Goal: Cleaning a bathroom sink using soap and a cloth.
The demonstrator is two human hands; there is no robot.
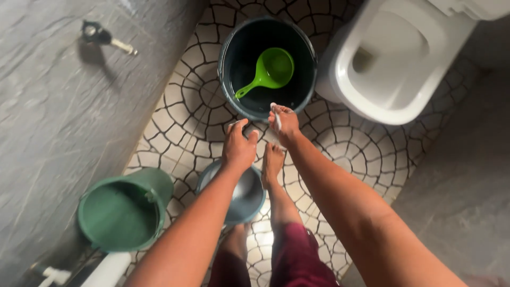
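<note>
My right hand (286, 123) reaches forward and grips a thin white handle at the near rim of a dark bucket (229, 79). A green plastic dipper (269, 72) floats or rests inside that bucket. My left hand (239, 144) is stretched out beside it, fingers bent and apart, with nothing clearly in it; it hovers over the patterned floor just short of the bucket. Below my left forearm sits a small grey-blue basin (251, 197). My bare foot (272, 163) stands on the tiles between my arms.
A white toilet (390, 64) stands at the upper right, close to the dark bucket. A green bucket (122, 212) sits at the lower left against a grey wall with a tap (103, 37). A white pipe (106, 270) lies at the bottom left.
</note>
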